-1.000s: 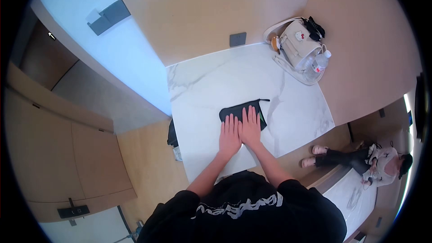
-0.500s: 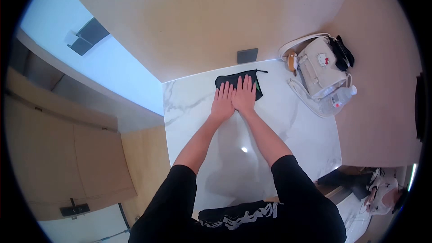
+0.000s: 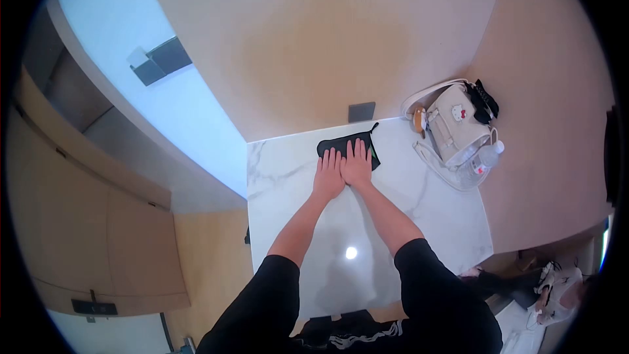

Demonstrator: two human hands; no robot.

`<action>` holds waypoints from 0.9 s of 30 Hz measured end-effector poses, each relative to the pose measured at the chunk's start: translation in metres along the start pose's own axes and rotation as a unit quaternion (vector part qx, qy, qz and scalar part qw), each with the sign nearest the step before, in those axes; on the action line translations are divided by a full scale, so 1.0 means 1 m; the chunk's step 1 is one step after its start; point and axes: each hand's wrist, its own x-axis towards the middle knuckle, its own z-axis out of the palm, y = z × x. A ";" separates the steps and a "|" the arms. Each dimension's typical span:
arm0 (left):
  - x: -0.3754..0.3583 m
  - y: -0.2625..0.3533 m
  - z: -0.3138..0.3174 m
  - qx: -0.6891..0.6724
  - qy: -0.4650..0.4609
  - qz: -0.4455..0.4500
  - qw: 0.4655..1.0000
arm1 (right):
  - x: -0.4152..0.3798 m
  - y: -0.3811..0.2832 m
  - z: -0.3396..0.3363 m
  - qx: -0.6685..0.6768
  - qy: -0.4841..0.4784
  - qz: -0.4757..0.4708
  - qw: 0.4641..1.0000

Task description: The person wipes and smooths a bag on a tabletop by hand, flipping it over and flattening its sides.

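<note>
A black zippered pouch (image 3: pixel 333 146) lies flat on the white marbled table (image 3: pixel 282 190), close to the wall. A strap sticks out from its upper right corner, and a bit of green shows at its right side. My left hand (image 3: pixel 329 175) rests palm down with its fingertips on the pouch's lower left edge. Beside it, touching it, my right hand (image 3: pixel 356 165) lies with fingers stretched over the pouch's right half. The fingers and palms hide part of the pouch.
A white handbag (image 3: pixel 452 118) with straps and a brown charm stands at the table's right side. A clear plastic bottle (image 3: pixel 488 155) is next to it. A grey socket plate (image 3: pixel 361 112) is on the wall. Another person (image 3: pixel 557 295) is at the lower right.
The camera view has shifted, so the table and bag sit differently in the frame. My left fingers have slid slightly down the pouch towards its near edge. The pouch's strap now points more upward.
</note>
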 end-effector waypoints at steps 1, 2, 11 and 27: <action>-0.015 0.004 0.000 -0.003 0.002 0.000 1.000 | -0.016 -0.002 -0.002 -0.003 0.000 0.000 1.000; -0.029 0.007 -0.001 -0.007 0.013 0.004 1.000 | -0.031 -0.005 -0.004 -0.001 0.002 0.002 1.000; -0.194 0.032 -0.015 -0.050 0.074 0.021 0.996 | -0.201 -0.044 -0.006 0.007 0.086 -0.007 0.996; -0.363 0.069 -0.070 -0.085 0.033 -0.007 0.996 | -0.374 -0.085 -0.045 0.047 -0.011 -0.051 0.998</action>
